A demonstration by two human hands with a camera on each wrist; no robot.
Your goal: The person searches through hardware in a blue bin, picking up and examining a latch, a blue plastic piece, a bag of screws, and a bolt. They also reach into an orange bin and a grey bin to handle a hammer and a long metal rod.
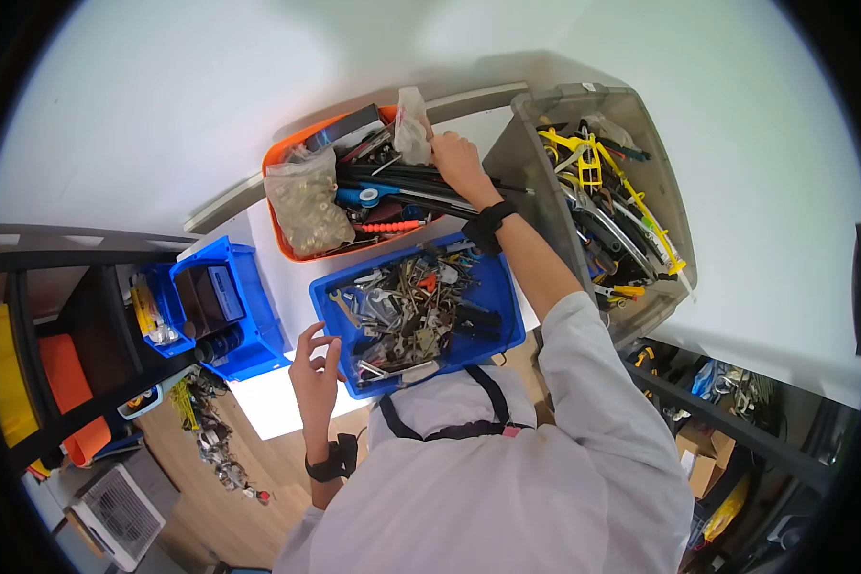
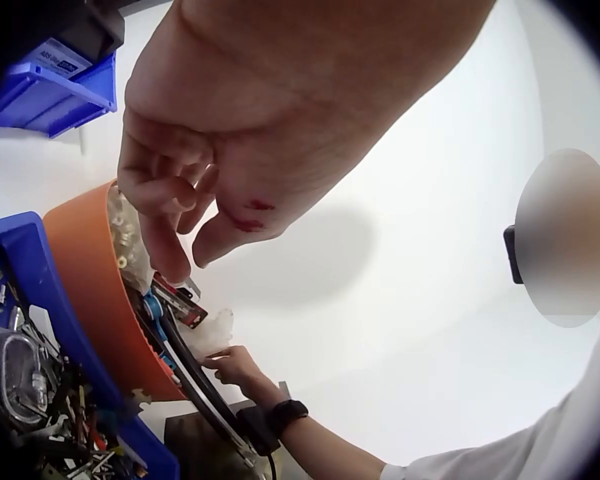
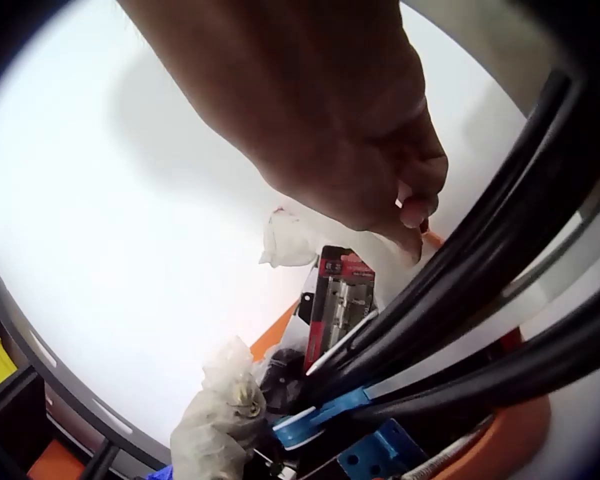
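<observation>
My right hand [image 1: 459, 165] reaches over the back right of an orange bin [image 2: 90, 270], its fingers pinching a crumpled translucent plastic bag [image 1: 411, 129]. Just below that hand run long black strips [image 3: 480, 240], with a blue-ended piece [image 3: 325, 415] among them. A red-carded package [image 3: 345, 300] stands next to the bag in the right wrist view. My left hand [image 1: 316, 378] hovers at the left edge of a blue tray [image 1: 320, 297], fingers loosely bent and holding nothing. Small metal hardware [image 1: 421, 306] fills much of that tray.
A clear bag of pale small parts [image 1: 306, 210] fills the orange bin's left side. To the right stands a grey bin [image 1: 674, 191] of tools, including a yellow frame-like tool [image 1: 584, 158]. Blue boxes [image 1: 263, 301] sit at the left, beside a dark shelf rack [image 1: 115, 397].
</observation>
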